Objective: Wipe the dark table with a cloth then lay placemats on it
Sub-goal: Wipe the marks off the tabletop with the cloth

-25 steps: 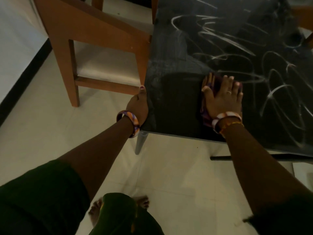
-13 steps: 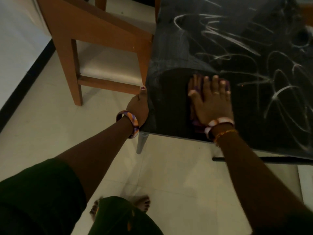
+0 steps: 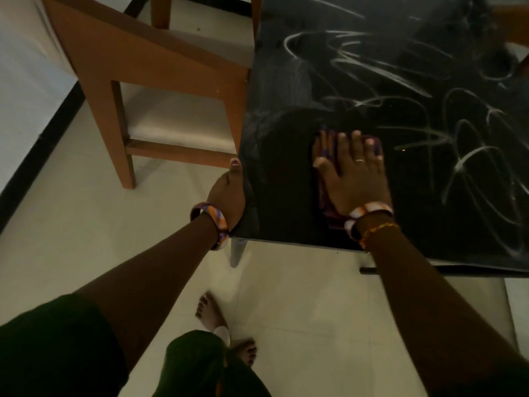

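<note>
Head view: flat right hand (image 3: 353, 179) presses cloth (image 3: 329, 207) on tabletop (image 3: 286, 173), left hand (image 3: 229, 193) gripping its edge; streaks remain, no placemats visible.

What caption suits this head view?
Right hand presses a cloth flat on the streaked dark table; left hand grips its edge.
</note>
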Demonstrator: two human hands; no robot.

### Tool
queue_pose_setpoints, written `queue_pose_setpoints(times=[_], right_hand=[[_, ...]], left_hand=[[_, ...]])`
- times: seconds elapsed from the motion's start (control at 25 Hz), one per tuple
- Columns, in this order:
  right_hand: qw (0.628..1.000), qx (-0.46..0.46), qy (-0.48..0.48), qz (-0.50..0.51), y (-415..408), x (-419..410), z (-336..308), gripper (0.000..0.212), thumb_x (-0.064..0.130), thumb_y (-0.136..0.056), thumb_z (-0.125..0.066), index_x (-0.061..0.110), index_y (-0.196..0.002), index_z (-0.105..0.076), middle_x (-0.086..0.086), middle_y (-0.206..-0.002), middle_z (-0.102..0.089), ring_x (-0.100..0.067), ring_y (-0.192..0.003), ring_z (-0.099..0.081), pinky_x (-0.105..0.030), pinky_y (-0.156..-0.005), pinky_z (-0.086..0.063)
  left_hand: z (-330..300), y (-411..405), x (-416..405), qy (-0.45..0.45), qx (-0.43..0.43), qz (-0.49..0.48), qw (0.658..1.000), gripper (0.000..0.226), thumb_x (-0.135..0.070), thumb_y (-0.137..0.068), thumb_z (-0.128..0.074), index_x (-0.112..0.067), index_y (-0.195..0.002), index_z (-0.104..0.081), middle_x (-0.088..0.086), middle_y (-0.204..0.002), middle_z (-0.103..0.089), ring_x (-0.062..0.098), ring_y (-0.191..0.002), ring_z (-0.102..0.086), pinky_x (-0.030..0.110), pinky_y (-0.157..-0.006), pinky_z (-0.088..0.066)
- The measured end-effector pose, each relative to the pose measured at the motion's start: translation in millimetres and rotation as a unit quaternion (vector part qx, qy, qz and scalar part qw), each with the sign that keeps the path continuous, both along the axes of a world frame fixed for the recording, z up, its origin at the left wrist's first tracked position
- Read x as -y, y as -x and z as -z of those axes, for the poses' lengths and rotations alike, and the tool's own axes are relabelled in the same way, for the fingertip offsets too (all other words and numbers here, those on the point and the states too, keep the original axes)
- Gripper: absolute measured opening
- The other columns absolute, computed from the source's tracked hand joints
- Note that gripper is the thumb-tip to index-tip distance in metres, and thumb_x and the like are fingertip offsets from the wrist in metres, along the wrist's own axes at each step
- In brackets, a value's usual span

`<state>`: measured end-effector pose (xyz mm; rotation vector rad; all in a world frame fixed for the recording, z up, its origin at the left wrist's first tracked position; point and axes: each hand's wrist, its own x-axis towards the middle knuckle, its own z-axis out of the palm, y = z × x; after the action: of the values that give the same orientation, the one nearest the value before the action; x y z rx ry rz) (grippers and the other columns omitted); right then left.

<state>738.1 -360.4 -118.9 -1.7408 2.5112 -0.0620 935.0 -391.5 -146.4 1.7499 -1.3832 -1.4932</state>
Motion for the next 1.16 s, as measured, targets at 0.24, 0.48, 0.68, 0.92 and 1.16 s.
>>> queue_pose_setpoints(times=[0.24,0.48,0.68,0.92,1.16], right_hand=[[0.998,0.061,-0.009,0.027,-27,86,-1,0.066,0.051,-0.099,-0.023,0.015,-0.152,-0.006,-0.010,-0.159,0.003,-0.029,-0.146,0.006,-0.044,-0.117,0.005],[0.995,-0.004,-0.010,-0.099,-58,5,0,0.069,0.056,-0.096,-0.020,0.020,-0.151,-0.002,-0.007,-0.159,0.005,-0.026,-0.146,0.005,-0.038,-0.115,0.008],[0.994,0.024,-0.009,0.103,-10,66,-1,0.067,0.052,-0.098,-0.022,0.016,-0.152,-0.007,-0.011,-0.159,0.001,-0.029,-0.146,0.004,-0.046,-0.118,0.003],[0.994,0.034,-0.002,-0.101,-66,46,4,0.067,0.057,-0.096,-0.020,0.023,-0.151,-0.002,-0.003,-0.159,0.006,-0.022,-0.146,0.008,-0.034,-0.113,0.011],[0.993,0.042,-0.007,0.108,10,94,-1,0.066,0.053,-0.098,-0.021,0.019,-0.152,-0.005,-0.008,-0.159,0.003,-0.026,-0.146,0.006,-0.042,-0.118,0.004]], left_hand=[[-7,1,0,-0.013,-0.018,-0.001,1.000,0.062,-0.046,-0.098,-0.011,-0.007,-0.129,-0.048,0.015,-0.129,-0.052,0.023,-0.108,-0.052,0.023,-0.087,-0.032],[-3,-1,-2,-0.034,-0.043,0.015,0.998,0.062,-0.047,-0.098,-0.012,-0.007,-0.124,-0.051,0.009,-0.115,-0.056,0.018,-0.095,-0.049,0.024,-0.083,-0.033],[1,-1,6,-0.051,-0.032,0.024,0.998,0.060,-0.048,-0.098,-0.014,-0.007,-0.122,-0.050,0.004,-0.106,-0.052,0.016,-0.094,-0.049,0.025,-0.084,-0.034],[-26,12,79,-0.189,-0.113,0.028,0.975,0.072,-0.059,-0.094,-0.008,-0.014,-0.133,-0.048,0.012,-0.127,-0.056,0.028,-0.118,-0.052,0.041,-0.102,-0.041],[-48,45,117,-0.179,-0.097,-0.042,0.978,0.065,-0.047,-0.099,-0.008,-0.005,-0.145,-0.023,0.012,-0.150,-0.030,0.026,-0.138,-0.029,0.029,-0.109,-0.025]])
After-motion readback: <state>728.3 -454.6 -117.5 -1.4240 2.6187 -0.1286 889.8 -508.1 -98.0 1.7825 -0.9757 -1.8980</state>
